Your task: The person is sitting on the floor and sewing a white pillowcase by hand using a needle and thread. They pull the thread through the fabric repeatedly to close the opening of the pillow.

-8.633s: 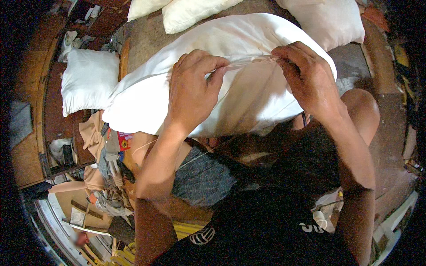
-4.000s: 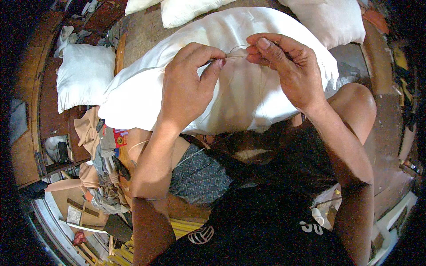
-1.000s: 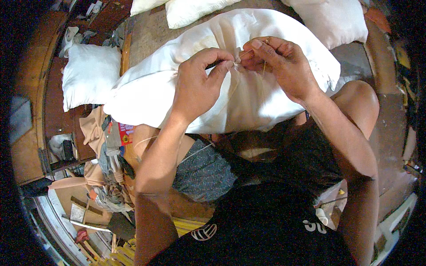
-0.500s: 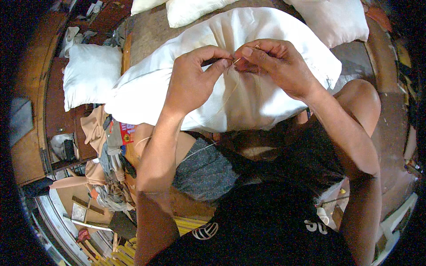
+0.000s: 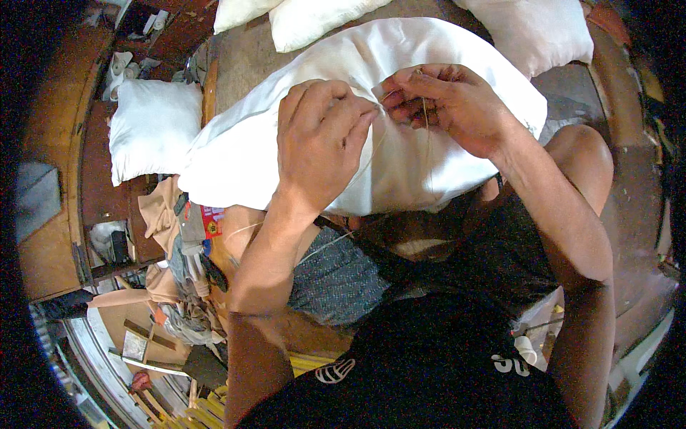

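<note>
A large white satiny cushion [image 5: 243, 154] lies across in front of me, its cloth gathered in creases toward the middle. Over those creases my left hand [image 5: 319, 146] is closed, thumb and forefinger pinching a pale thread [image 5: 370, 159] at the cloth. My right hand [image 5: 457, 104] sits just to the right, thumb and forefinger pinched on a thin needle [image 5: 388, 94], its other fingers loosely curled. A strand of thread hangs from this hand over the cushion. The needle is tiny and partly hidden by the fingers.
Smaller white pillows lie around: one at left [image 5: 156, 129], one at far right [image 5: 529, 32], others at the far edge [image 5: 314, 21]. Crumpled cloths [image 5: 161, 214] hang at the left. My bent knee [image 5: 582, 161] rises beside the cushion's right end.
My left hand has turned, its back now facing up more, and dipped slightly. The right fingers have opened out a little and moved slightly away from the left.
</note>
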Tool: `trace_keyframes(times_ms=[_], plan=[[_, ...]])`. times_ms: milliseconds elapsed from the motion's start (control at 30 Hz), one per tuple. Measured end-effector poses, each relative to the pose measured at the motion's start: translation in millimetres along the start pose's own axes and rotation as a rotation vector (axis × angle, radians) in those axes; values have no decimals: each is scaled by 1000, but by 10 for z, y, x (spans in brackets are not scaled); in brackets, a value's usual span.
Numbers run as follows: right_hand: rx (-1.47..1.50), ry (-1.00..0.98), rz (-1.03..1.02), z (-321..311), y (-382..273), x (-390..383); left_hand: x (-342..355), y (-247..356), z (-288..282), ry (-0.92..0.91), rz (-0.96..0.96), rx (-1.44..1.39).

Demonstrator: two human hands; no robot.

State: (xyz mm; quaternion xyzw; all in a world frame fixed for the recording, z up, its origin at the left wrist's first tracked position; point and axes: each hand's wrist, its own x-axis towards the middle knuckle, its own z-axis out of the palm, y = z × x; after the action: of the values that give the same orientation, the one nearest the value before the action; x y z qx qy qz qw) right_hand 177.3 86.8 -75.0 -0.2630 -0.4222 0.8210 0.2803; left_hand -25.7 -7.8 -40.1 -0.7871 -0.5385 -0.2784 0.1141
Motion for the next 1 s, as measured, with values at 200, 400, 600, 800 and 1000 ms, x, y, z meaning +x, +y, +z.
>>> trace_keyframes(times_ms=[200,400,600,800,1000], plan=[[-677,156,-188,29,-175,-205,-27,13,-93,-31,-222,-198],[-1490,111,-630,-303,-106,-256,-22,34,-366,-61,-273,-245],[-1409,79,-685,-257,-227,-250,-339,-132,-797,27,-398,-342],[-1179,76,-364,-374,-480,-340,-1297,-1176,-2111,560,-735,-508],[-1309,67,-489,-369,-361,-319,-2929,-2075,-3818,863,-1023,-771]])
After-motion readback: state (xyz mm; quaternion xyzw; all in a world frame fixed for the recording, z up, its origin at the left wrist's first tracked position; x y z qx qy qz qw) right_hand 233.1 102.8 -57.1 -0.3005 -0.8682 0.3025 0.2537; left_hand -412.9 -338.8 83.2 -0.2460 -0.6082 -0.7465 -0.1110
